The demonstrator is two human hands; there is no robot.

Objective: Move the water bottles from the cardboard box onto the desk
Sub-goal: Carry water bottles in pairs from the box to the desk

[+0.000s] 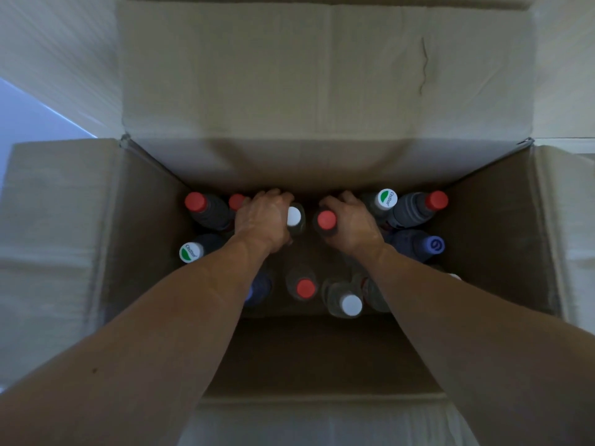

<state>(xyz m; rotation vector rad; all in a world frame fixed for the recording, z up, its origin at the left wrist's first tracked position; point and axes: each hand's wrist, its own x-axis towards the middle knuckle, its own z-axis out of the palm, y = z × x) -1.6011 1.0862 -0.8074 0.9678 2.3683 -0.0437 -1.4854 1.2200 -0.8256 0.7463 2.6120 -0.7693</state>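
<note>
Pale flooring surrounds an open brown cardboard box (154, 220). Inside, toward twelve o'clock, the left hand (262, 220) grips a white-capped clear plastic bottle (294, 218); the right hand (352, 225) grips a red-capped bottle (325, 222).

An open brown cardboard box (154, 226) with its four flaps folded outwards carries everything here. On its bottom stand many plastic water bottles, upright and close together, mostly along the far wall and the two side walls. Their caps differ: a red cap (195, 201) in the far left corner, a red one (436, 200) in the far right, a white cap with a green mark (191, 252) at the left wall, a blue cap (435, 245) at the right wall, a plain white cap (351, 305) nearer the viewer.
</note>
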